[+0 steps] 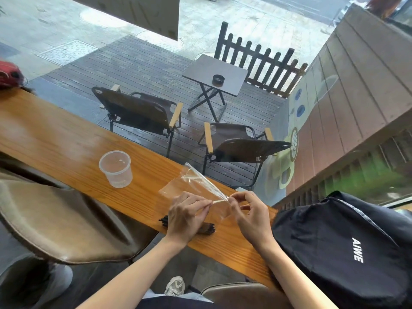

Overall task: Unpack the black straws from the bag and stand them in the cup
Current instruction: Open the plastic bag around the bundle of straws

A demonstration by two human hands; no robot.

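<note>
- I see both hands over the near edge of the wooden counter [66, 139], working on the clear plastic bag [196, 181].
- My left hand [186, 216] pinches one edge of the bag between thumb and fingertips, the other fingers curled under.
- My right hand [252, 214] pinches the bag's edge just beside the left, thumb and forefinger closed on the film, remaining fingers loosely bent.
- The bag is lifted off the counter at the pinched end; its far end rises in a point towards the window.
- The black straws [208, 228] lie in a bundle on the counter beneath my left hand, one end showing on either side of it. I cannot tell whether any part of the bag still covers them.
- The clear plastic cup [116, 169] stands upright on the counter, well apart to the left, with no straws in it.
- A black backpack [347, 246] lettered AIWE rests at the right, near my right wrist.
</note>
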